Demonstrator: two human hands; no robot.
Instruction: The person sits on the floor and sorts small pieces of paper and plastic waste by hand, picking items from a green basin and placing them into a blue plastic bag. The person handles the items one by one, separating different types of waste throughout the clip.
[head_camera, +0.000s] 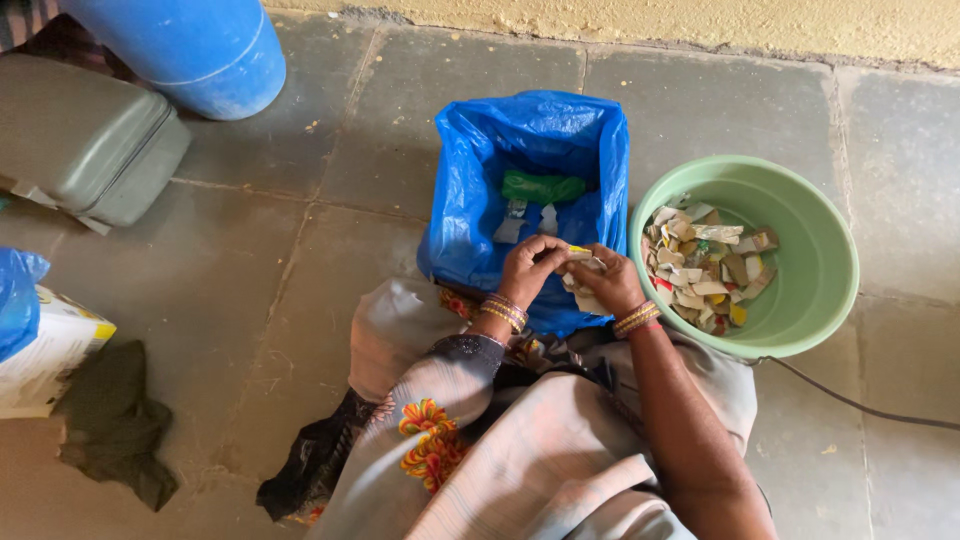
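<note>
Head view shows me a small wad of pale paper scraps (583, 283) with a yellow edge, pinched between both hands just in front of the body, at about six o'clock from the blue plastic bag (470, 200) and nine o'clock from the green tub (835, 270). My left hand (530, 268) is curled closed on the top of the wad, thumb and fingertips meeting on the yellow strip. My right hand (612, 283) is closed around the lower, larger part, cupping it from the three o'clock side. Both wrists carry bangles.

To work the wad well, I judge the pinch should stay near the edge, with the hands close together, so that the paper parts cleanly and no bits fall onto the lap.

Inside the bag lie a green wrapper (543, 187) and some grey bits. The tub holds a heap of cut card pieces (705, 272), tan, white and yellow. A dark cable (860, 405) runs off at four o'clock from the tub. Far at ten o'clock stand a blue barrel (190, 45) and a grey case (85, 140); at eight o'clock a dark cloth (115, 420) lies on the stone floor (300, 300).
</note>
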